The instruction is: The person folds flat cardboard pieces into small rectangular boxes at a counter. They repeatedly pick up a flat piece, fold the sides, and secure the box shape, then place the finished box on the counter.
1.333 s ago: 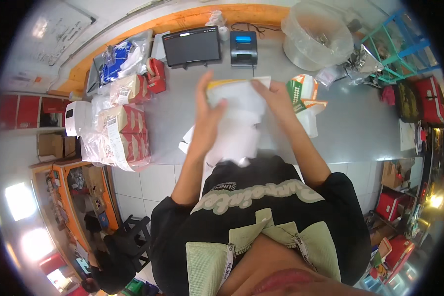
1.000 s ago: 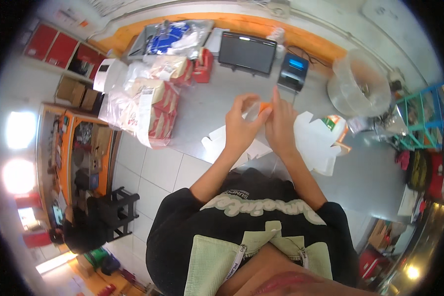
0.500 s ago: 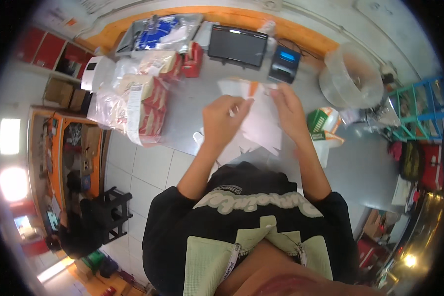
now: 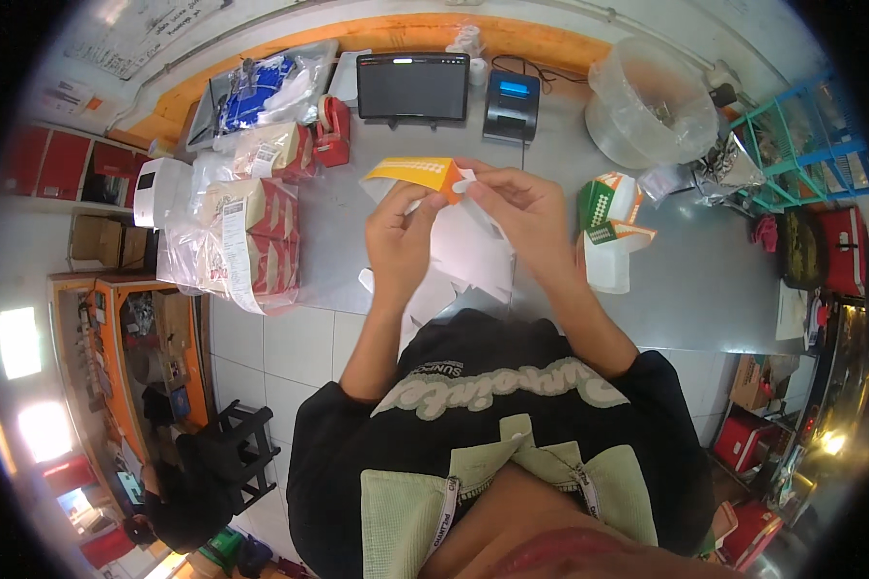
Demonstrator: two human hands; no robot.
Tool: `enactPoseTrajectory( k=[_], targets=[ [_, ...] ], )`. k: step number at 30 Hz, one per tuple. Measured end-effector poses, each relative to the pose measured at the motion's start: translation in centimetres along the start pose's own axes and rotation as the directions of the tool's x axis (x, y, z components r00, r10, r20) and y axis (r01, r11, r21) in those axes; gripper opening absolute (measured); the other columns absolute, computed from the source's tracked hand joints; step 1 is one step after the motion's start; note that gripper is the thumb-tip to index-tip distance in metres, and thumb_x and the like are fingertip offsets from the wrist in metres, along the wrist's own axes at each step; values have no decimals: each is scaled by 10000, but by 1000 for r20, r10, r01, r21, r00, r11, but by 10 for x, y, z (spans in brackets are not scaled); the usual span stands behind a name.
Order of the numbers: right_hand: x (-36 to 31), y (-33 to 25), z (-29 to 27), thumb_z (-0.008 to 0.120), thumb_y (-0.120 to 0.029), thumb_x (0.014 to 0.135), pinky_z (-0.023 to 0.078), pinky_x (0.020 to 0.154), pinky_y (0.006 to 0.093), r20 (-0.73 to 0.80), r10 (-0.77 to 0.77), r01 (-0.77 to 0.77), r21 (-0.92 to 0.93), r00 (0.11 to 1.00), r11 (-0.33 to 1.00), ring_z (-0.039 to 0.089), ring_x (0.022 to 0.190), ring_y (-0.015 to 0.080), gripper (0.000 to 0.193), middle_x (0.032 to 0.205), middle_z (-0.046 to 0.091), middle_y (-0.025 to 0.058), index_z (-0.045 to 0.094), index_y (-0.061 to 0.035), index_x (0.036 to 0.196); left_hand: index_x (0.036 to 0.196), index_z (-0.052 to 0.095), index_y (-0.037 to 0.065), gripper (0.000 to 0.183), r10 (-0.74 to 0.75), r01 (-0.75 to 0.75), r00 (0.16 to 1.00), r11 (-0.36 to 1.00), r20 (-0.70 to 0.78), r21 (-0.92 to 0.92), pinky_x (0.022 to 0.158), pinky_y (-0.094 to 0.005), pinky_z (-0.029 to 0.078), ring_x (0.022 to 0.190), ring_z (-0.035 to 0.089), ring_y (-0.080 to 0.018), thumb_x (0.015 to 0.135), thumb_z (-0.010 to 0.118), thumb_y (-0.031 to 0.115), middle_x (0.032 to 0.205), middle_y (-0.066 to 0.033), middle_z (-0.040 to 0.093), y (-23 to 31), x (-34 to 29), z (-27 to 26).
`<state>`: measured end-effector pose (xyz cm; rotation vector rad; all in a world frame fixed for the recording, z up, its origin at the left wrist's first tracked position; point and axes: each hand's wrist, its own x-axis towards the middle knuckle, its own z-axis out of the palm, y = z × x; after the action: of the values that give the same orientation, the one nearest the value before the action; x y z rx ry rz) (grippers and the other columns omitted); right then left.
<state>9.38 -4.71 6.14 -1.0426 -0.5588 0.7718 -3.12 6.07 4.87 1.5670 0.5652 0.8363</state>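
Above the metal table, a yellow and orange card food box (image 4: 410, 174) is partly folded between my two hands. My left hand (image 4: 401, 232) pinches its near side, thumb toward the orange panel. At the box's right end, the fingers and thumb of my right hand (image 4: 526, 207) are closed on a white flap. Below my hands lie several flat white card blanks (image 4: 473, 253), overlapping and partly covered by my hands and shirt. To the right of my right hand are folded green, orange and white card boxes (image 4: 608, 205), one with its white inside showing.
Plastic-wrapped packs (image 4: 251, 236) and a red tape dispenser (image 4: 332, 135) stand on the left. Behind are a dark tablet (image 4: 412, 87), a small black printer (image 4: 511, 108) and a clear round tub (image 4: 647, 101). A person (image 4: 188, 492) is at the lower left, near a black stool (image 4: 246, 449).
The box has been turned and bent so its yellow printed panel faces up; before, mostly white and an orange stripe showed. My right hand has come lower, nearer the left. The view has shifted slightly.
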Motion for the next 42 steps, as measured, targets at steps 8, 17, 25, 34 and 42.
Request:
enactPoseTrajectory(
  k=[8, 17, 25, 34, 42],
  targets=[
    [-7, 7, 9, 648, -9, 938, 533, 933, 274, -70, -78, 77, -6, 994, 997, 661, 1032, 161, 157, 1247, 664, 174, 700, 56, 1071, 1005, 650, -38, 109, 93, -98, 991, 994, -95, -49, 765, -238, 457, 897, 555, -114, 953, 654, 58, 982, -54, 574, -1, -9, 20],
    [-17, 3, 9, 633, -26, 942, 533, 928, 307, 108, -122, 158, -434, 987, 887, 681, 1021, 180, 161, 1163, 700, 145, 661, 34, 1089, 1069, 656, -38, 201, -184, 159, 982, 939, -54, -304, 777, -263, 514, 893, 644, -119, 884, 720, 7, 980, -78, 695, -1, -6, 19],
    [2, 30, -50, 531, -221, 1021, 541, 750, 283, -42, 128, -129, -567, 991, 814, 662, 801, 154, 263, 938, 679, 88, 622, 3, 1123, 1017, 630, -63, 339, -522, 486, 761, 852, 386, 194, 595, -264, 470, 652, 583, -115, 1030, 554, 266, 796, -76, 671, -22, -27, 17],
    [-62, 133, -37, 495, -463, 1021, 473, 704, 285, -109, 588, -595, -252, 801, 763, 580, 774, 124, 475, 917, 626, 53, 645, -17, 1087, 980, 623, -64, 306, -293, 295, 948, 956, -126, 0, 655, -385, 470, 705, 601, -201, 1018, 523, 222, 715, -85, 623, -37, -21, 52],
    [-69, -47, -30, 613, -137, 943, 475, 850, 345, 472, 395, -356, -174, 788, 918, 610, 914, 200, 355, 991, 621, 77, 570, -18, 1275, 1238, 572, 8, 369, 89, -394, 810, 815, 580, 425, 976, -450, 449, 1119, 566, -391, 874, 517, -16, 1188, -221, 605, -64, -38, 0]
  ],
)
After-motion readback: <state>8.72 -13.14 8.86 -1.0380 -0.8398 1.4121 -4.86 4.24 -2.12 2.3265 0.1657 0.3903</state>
